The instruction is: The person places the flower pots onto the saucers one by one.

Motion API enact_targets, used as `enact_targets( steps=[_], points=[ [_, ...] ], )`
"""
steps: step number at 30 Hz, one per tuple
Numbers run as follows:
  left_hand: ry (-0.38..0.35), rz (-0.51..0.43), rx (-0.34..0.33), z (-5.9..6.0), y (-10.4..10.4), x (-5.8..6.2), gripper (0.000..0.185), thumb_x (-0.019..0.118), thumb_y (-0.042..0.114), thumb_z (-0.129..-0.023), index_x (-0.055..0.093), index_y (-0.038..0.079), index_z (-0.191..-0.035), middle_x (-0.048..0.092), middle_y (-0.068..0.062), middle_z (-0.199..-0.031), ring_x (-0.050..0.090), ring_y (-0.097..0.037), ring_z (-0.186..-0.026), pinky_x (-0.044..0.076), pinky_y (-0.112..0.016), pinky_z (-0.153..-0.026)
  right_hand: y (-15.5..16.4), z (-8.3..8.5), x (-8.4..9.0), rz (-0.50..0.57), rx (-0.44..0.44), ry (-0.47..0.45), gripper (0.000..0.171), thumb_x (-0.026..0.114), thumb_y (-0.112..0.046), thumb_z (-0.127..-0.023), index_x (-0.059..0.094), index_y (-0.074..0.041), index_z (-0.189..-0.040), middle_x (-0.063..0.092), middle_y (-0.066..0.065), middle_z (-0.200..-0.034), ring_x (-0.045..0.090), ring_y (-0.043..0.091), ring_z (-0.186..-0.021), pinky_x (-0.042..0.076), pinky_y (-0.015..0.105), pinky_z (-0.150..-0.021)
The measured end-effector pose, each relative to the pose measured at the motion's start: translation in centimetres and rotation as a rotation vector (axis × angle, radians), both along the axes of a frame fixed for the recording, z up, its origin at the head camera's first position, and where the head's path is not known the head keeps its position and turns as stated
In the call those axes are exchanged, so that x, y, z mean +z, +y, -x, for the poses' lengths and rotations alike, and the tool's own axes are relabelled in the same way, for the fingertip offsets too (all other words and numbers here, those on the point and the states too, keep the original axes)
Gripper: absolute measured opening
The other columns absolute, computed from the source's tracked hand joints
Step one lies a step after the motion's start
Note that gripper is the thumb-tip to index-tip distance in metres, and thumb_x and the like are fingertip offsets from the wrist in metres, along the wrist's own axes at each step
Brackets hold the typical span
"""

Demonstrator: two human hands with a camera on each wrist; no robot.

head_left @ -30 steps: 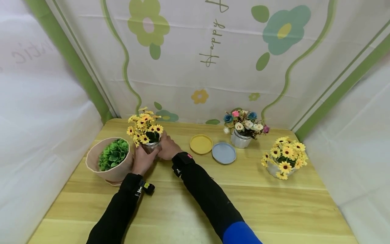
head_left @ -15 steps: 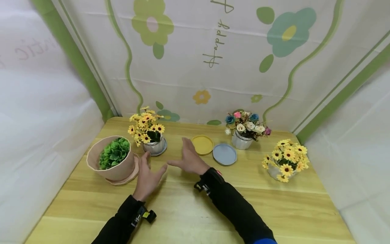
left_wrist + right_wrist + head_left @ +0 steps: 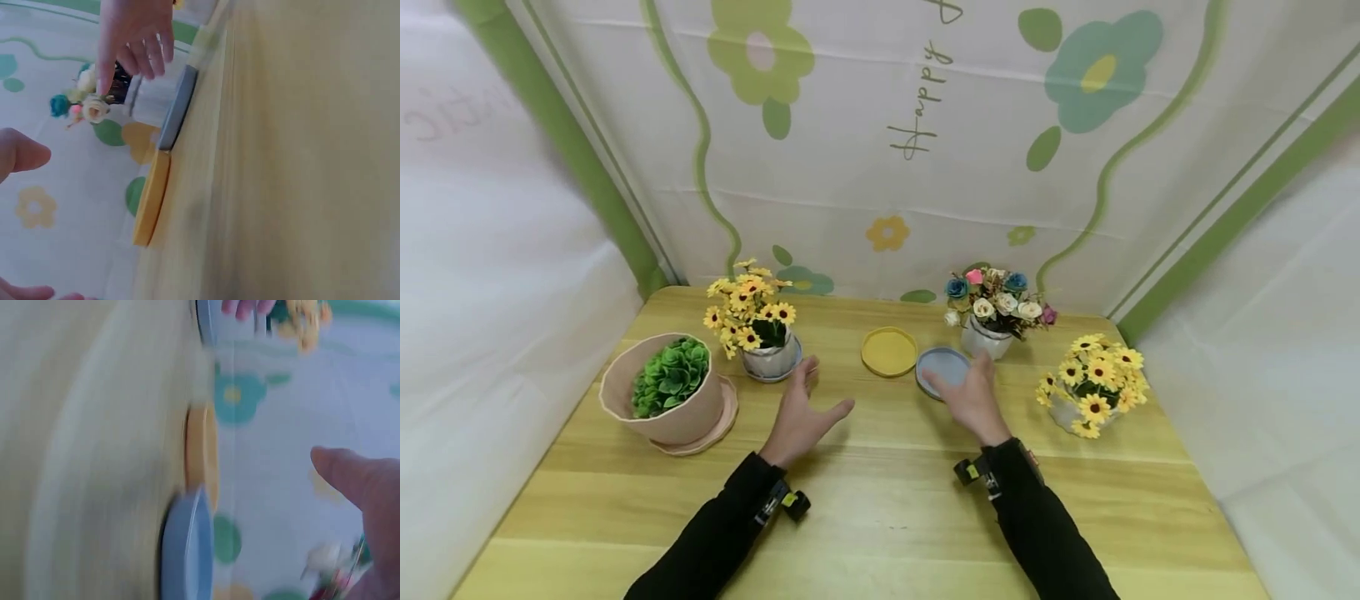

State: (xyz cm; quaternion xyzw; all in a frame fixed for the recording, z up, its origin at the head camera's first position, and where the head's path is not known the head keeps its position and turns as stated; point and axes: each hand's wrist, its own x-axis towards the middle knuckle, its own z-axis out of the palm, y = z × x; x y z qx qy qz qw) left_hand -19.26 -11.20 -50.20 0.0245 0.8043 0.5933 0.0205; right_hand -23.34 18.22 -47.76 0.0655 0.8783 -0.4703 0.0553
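In the head view my left hand hovers over the table with thumb and fingers spread, its fingertips near a grey-white pot of yellow daisies on a blue saucer. My right hand is also spread and holds nothing. It overlaps the near edge of a second blue saucer, which bears no pot. Beside that saucer lies a yellow saucer. Just behind the right hand stands a white pot of mixed roses. The right wrist view has the right thumb apart from the blue saucer.
At the left a large pink pot with a green plant stands on a pink saucer. Another pot of yellow daisies is at the right. A printed white cloth rises behind the wooden table.
Both hands have let go of the left daisy pot, now on its blue saucer. The left hand drew back toward me; the right hand travelled right to the other blue saucer.
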Motion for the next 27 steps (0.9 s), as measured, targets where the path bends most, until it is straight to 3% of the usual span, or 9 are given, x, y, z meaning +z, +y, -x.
enact_targets(
  steps=[2,4,6,9,14,17,21,27],
  points=[
    [0.013,-0.004,-0.007,1.2,1.0,-0.2,0.099,0.080,0.031,-0.096,0.015,0.017,-0.169,0.029,-0.012,-0.172,0.029,-0.034,-0.161,0.032,-0.054,-0.131,1.4,1.0,-0.3,0.004,-0.041,-0.026,0.130,0.071,-0.060,-0.096,-0.027,-0.007,-0.164,-0.022,0.026,-0.173,-0.008,0.047,-0.163,0.010,0.065,-0.134],
    [0.021,-0.007,-0.015,2.4,2.0,-0.6,0.098,0.079,0.030,-0.096,0.015,0.015,-0.169,0.029,-0.012,-0.172,0.030,-0.034,-0.160,0.033,-0.053,-0.131,2.5,2.0,-0.5,0.006,-0.074,-0.016,0.130,0.070,-0.060,-0.096,-0.027,-0.007,-0.164,-0.020,0.027,-0.174,-0.008,0.046,-0.163,0.008,0.063,-0.134],
    [0.012,-0.001,-0.020,3.4,2.9,-0.9,0.099,0.079,0.030,-0.096,0.015,0.013,-0.169,0.029,-0.013,-0.172,0.030,-0.034,-0.160,0.033,-0.051,-0.131,3.5,3.0,-0.7,-0.002,-0.095,0.025,0.123,0.070,-0.056,-0.098,-0.019,-0.006,-0.167,-0.009,0.030,-0.175,0.001,0.046,-0.164,0.013,0.062,-0.135],
    [0.000,0.039,-0.027,4.9,4.2,-1.1,0.104,0.082,0.030,-0.093,0.013,0.009,-0.169,0.028,-0.016,-0.172,0.031,-0.036,-0.160,0.035,-0.052,-0.130,4.4,4.3,-0.8,-0.010,-0.120,0.112,0.106,0.073,-0.046,-0.099,0.006,-0.004,-0.170,0.018,0.030,-0.172,0.023,0.047,-0.160,0.024,0.060,-0.133],
    [0.010,0.137,-0.054,7.2,5.7,-1.5,0.111,0.085,0.030,-0.090,0.012,0.004,-0.169,0.024,-0.021,-0.172,0.029,-0.039,-0.160,0.034,-0.053,-0.130,5.4,6.3,-1.2,0.018,-0.156,0.144,0.090,0.073,-0.045,-0.098,0.029,-0.007,-0.166,0.037,0.025,-0.166,0.037,0.044,-0.154,0.033,0.057,-0.129],
    [0.019,0.176,-0.064,8.2,6.4,-1.8,0.113,0.087,0.032,-0.088,0.013,0.004,-0.168,0.023,-0.022,-0.172,0.028,-0.040,-0.160,0.034,-0.052,-0.130,5.6,7.6,-1.7,0.046,-0.201,0.157,0.092,0.075,-0.051,-0.095,0.031,-0.009,-0.165,0.040,0.024,-0.165,0.041,0.042,-0.152,0.036,0.054,-0.128],
    [0.011,0.216,-0.073,9.3,7.0,-2.2,0.115,0.089,0.032,-0.085,0.014,0.004,-0.168,0.024,-0.022,-0.172,0.027,-0.040,-0.160,0.034,-0.053,-0.130,5.7,8.9,-2.0,0.099,-0.270,0.170,0.104,0.076,-0.055,-0.093,0.020,-0.010,-0.168,0.034,0.023,-0.168,0.038,0.041,-0.154,0.035,0.051,-0.130],
    [0.011,0.239,-0.126,10.4,7.2,-1.9,0.115,0.090,0.030,-0.083,0.017,0.003,-0.168,0.025,-0.024,-0.172,0.028,-0.042,-0.159,0.033,-0.055,-0.130,6.1,10.1,-1.8,0.130,-0.260,0.139,0.111,0.072,-0.059,-0.095,0.007,-0.012,-0.170,0.021,0.020,-0.174,0.029,0.042,-0.159,0.029,0.051,-0.133]
  ],
)
